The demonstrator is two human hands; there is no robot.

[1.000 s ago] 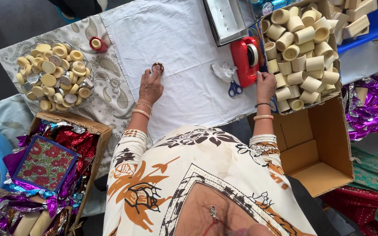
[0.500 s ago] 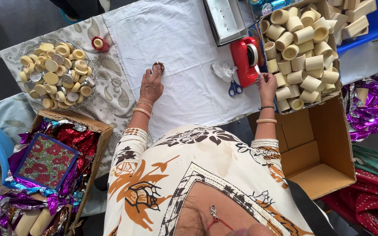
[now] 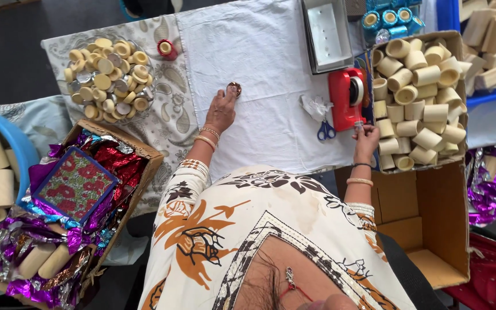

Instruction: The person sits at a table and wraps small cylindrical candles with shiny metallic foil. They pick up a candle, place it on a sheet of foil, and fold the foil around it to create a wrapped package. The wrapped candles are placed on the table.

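Note:
My left hand (image 3: 220, 112) lies on the white cloth (image 3: 259, 51) with its fingertips on a small round dark disc (image 3: 235, 88). My right hand (image 3: 365, 140) is at the near end of the red tape dispenser (image 3: 345, 97), fingers pinched on the tape end just below it. Small blue-handled scissors (image 3: 325, 131) and a crumpled bit of clear film (image 3: 316, 106) sit between the two hands.
A cardboard box of cream tubes (image 3: 420, 86) stands right of the dispenser, an open empty box (image 3: 431, 224) below it. A clear dish of round caps (image 3: 107, 77) is at left, a box of foil sheets (image 3: 87, 189) lower left, a grey tray (image 3: 325, 31) at the back.
My right hand has moved left from the box of tubes to the tape dispenser's end and pinched the tape. My left hand stays on the disc.

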